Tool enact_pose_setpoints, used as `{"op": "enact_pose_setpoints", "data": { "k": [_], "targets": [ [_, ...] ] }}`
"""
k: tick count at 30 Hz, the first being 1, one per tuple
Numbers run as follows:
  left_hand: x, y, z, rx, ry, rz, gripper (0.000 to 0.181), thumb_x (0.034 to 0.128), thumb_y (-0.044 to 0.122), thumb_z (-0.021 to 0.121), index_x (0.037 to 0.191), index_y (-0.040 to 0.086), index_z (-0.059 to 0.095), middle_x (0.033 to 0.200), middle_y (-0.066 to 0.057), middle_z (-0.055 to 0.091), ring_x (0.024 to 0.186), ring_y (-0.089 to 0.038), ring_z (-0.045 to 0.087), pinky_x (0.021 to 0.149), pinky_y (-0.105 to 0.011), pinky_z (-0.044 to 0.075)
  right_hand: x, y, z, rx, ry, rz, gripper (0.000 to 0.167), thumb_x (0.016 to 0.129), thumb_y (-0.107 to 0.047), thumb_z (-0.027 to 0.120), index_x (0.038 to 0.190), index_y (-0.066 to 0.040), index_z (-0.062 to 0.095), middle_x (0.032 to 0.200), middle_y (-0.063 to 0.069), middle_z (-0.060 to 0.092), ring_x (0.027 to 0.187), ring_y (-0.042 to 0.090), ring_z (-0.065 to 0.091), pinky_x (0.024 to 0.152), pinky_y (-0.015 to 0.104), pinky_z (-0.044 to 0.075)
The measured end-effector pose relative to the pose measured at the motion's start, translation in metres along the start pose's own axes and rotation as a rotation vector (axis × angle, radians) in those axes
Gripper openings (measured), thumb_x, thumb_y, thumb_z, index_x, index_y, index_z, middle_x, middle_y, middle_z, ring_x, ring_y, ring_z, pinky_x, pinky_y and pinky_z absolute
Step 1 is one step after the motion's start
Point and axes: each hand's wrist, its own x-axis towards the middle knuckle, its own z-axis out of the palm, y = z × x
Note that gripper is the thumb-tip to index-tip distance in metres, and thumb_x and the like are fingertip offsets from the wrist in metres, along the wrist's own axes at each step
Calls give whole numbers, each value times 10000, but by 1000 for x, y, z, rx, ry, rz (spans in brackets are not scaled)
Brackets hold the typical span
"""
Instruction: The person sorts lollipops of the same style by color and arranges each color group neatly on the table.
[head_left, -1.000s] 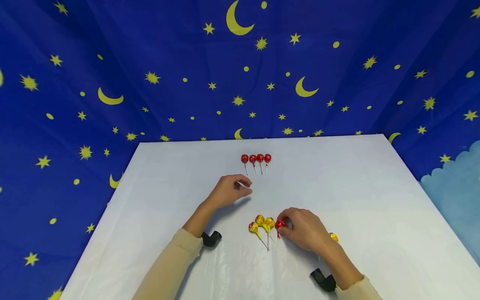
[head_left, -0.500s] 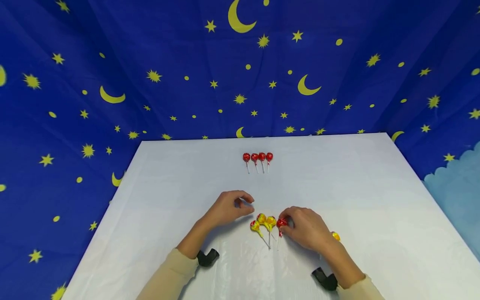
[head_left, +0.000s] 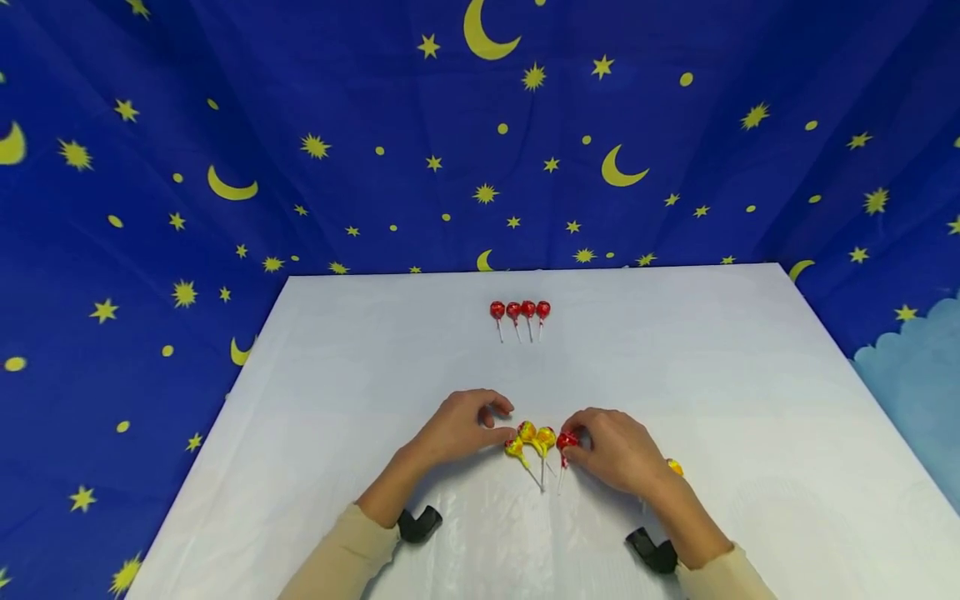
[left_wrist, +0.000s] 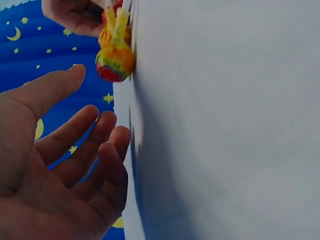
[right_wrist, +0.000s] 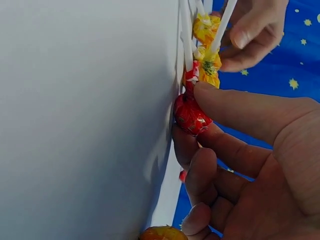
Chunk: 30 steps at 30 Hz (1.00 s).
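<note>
My right hand point(head_left: 618, 450) pinches a red lollipop point(right_wrist: 192, 115) between thumb and fingers, low over the white table. Just left of it lies a bunch of yellow lollipops point(head_left: 546, 438), their heads close together and sticks toward me. On the bunch's other side, my left hand point(head_left: 461, 429) holds nothing, its fingers bent loosely and parted from the thumb. In the left wrist view a gap shows between its fingertips and the nearest yellow lollipop point(left_wrist: 116, 62). Another yellow lollipop point(head_left: 675, 467) is partly hidden behind my right wrist.
Several red lollipops point(head_left: 528, 309) lie in a neat row toward the back of the white table point(head_left: 360, 350). A blue curtain point(head_left: 360, 100) with moons and stars hangs behind and on the sides. Black wrist-worn pieces point(head_left: 651, 552) sit below both forearms.
My left hand has come back toward me from near the red row, down beside the yellow lollipops. The right hand keeps its pinch on the red lollipop, hardly moving.
</note>
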Motion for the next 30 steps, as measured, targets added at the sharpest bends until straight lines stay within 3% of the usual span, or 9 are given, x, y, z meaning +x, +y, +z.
{"op": "enact_pose_setpoints", "data": {
  "k": [6,11,19,30],
  "targets": [
    [-4,0,7,11,-29,21,323,811,380,770,1047,173,693,910,78,637,753,-61,550,688,-263,461,0,0,0,-13,-5,-1,172,772,-262,797,903,-187,716,810,-116,607,738,99,541,718,372,453],
    [-8,0,10,2,-55,38,264,811,344,776,1003,181,699,860,100,627,729,-60,555,667,-249,461,0,-1,0,-16,-6,-18,178,771,-266,798,905,-183,716,819,-108,616,754,104,556,724,375,459],
    [-9,0,8,14,-68,69,198,821,282,778,971,185,694,782,119,588,680,-64,539,633,-250,450,1,-1,-2,-18,-8,-23,171,780,-258,789,911,-172,720,804,-106,604,725,101,525,703,361,449],
    [-7,2,5,23,-98,53,189,838,271,762,992,187,693,776,114,579,679,-62,528,626,-246,448,5,-3,-5,3,-28,1,175,766,-250,804,898,-167,725,773,-111,586,702,108,494,659,346,429]
  ]
}}
